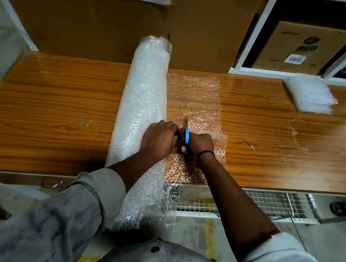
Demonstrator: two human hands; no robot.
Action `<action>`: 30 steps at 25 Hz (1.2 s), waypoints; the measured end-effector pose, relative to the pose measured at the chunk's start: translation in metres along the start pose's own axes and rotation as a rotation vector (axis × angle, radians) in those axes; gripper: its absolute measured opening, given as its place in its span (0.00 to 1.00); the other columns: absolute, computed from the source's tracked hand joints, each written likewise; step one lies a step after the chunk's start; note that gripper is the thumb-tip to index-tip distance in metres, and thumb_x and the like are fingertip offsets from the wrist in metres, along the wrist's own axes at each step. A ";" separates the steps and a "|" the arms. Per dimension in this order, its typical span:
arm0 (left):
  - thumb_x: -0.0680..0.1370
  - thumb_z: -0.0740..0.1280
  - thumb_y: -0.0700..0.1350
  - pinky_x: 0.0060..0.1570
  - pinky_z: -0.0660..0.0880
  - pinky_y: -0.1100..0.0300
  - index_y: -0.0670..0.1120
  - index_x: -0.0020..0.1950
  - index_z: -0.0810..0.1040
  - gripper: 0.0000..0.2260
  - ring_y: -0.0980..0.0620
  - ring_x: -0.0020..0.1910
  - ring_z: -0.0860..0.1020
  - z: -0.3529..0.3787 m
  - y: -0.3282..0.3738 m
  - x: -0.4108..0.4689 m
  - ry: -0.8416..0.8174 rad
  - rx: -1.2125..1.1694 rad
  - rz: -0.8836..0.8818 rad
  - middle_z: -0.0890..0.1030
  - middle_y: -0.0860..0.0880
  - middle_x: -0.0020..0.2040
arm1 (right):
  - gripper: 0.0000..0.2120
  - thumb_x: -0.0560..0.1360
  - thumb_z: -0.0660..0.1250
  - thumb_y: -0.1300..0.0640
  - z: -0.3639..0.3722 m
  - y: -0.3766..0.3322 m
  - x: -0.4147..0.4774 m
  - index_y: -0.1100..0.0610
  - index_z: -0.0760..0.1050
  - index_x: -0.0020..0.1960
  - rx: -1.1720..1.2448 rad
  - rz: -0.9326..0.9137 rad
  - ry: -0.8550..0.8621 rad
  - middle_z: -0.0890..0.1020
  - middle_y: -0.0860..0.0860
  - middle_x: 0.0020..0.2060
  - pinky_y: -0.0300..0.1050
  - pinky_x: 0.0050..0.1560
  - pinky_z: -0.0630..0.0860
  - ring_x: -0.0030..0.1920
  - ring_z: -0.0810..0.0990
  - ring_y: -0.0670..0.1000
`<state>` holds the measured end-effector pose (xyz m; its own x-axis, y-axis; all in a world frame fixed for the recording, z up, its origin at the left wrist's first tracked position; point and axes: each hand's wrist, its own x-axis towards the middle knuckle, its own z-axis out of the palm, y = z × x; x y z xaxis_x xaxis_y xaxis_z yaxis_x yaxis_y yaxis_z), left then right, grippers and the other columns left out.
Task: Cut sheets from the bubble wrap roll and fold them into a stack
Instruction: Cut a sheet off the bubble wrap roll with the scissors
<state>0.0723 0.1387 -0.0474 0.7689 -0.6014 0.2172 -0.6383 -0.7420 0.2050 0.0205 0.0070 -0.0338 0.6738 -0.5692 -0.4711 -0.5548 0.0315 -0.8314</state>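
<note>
- Across the table (pixel 50 103): the roll (pixel 142 105), long axis running from the near edge to the far wall, near end overhanging toward the body.
- Against the roll's right flank: the left hand (pixel 158 141), fingers curled down onto the wrap; cannot tell whether pinching or only pressing.
- Just right of the roll: the unrolled sheet (pixel 194 98), flat on the wood.
- On that sheet: scissors (pixel 186 137), blue handle, tip pointing away, parallel to the roll.
- Round the handle: the right hand (pixel 201 144), the farther one from the roll.
- Likely next: carrying the cut on alongside the roll to the sheet's far edge.
- Well right of the roll: the folded stack (pixel 310 95).
- Hidden under both hands: blade mouth and cut line.
</note>
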 end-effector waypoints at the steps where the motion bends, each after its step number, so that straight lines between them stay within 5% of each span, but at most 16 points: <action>1: 0.81 0.64 0.46 0.52 0.72 0.49 0.45 0.56 0.79 0.08 0.44 0.52 0.78 0.000 0.000 0.000 0.002 -0.002 -0.001 0.82 0.46 0.53 | 0.30 0.62 0.80 0.37 0.001 -0.003 0.000 0.65 0.84 0.43 0.008 0.002 0.004 0.87 0.60 0.37 0.48 0.33 0.80 0.33 0.85 0.56; 4: 0.82 0.64 0.47 0.51 0.72 0.50 0.46 0.56 0.80 0.08 0.44 0.52 0.78 0.001 0.000 0.000 0.017 -0.025 -0.008 0.82 0.46 0.53 | 0.34 0.58 0.80 0.35 0.004 -0.009 0.005 0.65 0.84 0.45 0.045 0.008 -0.002 0.87 0.60 0.37 0.54 0.38 0.84 0.33 0.86 0.57; 9: 0.83 0.63 0.49 0.51 0.71 0.51 0.48 0.56 0.80 0.08 0.45 0.52 0.78 0.003 -0.003 0.000 0.032 -0.041 -0.001 0.81 0.48 0.53 | 0.33 0.60 0.82 0.36 0.005 -0.011 0.013 0.65 0.83 0.44 0.038 0.026 -0.010 0.85 0.59 0.32 0.43 0.31 0.77 0.26 0.80 0.53; 12: 0.83 0.64 0.49 0.52 0.71 0.52 0.50 0.56 0.80 0.07 0.47 0.52 0.78 0.003 -0.005 -0.001 0.031 -0.087 -0.006 0.82 0.50 0.54 | 0.41 0.50 0.82 0.32 0.010 -0.014 0.017 0.65 0.83 0.47 0.097 0.026 0.004 0.87 0.62 0.40 0.47 0.34 0.80 0.30 0.82 0.55; 15: 0.82 0.65 0.49 0.51 0.70 0.52 0.52 0.57 0.79 0.06 0.48 0.51 0.78 0.002 -0.005 -0.003 0.039 -0.120 0.015 0.82 0.52 0.55 | 0.38 0.55 0.84 0.36 0.013 -0.022 0.024 0.64 0.81 0.49 0.126 0.021 -0.001 0.87 0.60 0.42 0.54 0.41 0.85 0.35 0.84 0.57; 19: 0.82 0.65 0.49 0.49 0.68 0.54 0.53 0.57 0.79 0.05 0.49 0.52 0.77 -0.002 -0.007 -0.003 0.028 -0.128 0.029 0.82 0.53 0.56 | 0.47 0.45 0.82 0.30 0.012 -0.019 0.035 0.65 0.79 0.50 0.051 0.011 0.019 0.87 0.60 0.44 0.59 0.44 0.86 0.44 0.88 0.60; 26: 0.77 0.72 0.38 0.56 0.78 0.49 0.42 0.67 0.78 0.18 0.41 0.58 0.80 -0.018 -0.004 0.062 -0.001 -0.060 -0.076 0.79 0.43 0.63 | 0.25 0.68 0.83 0.48 0.005 -0.019 0.038 0.68 0.78 0.46 0.115 0.062 -0.009 0.84 0.59 0.34 0.46 0.31 0.77 0.24 0.79 0.53; 30: 0.78 0.71 0.46 0.55 0.76 0.52 0.49 0.60 0.84 0.11 0.44 0.58 0.79 -0.015 -0.019 0.114 -0.128 0.061 -0.021 0.85 0.47 0.56 | 0.19 0.71 0.80 0.51 0.005 -0.017 0.042 0.65 0.75 0.40 0.067 0.054 0.001 0.83 0.58 0.33 0.42 0.27 0.75 0.23 0.79 0.51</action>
<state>0.1714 0.0892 -0.0127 0.7829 -0.6158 0.0890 -0.6217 -0.7690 0.1489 0.0607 -0.0129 -0.0408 0.6431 -0.5662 -0.5156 -0.5562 0.1174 -0.8227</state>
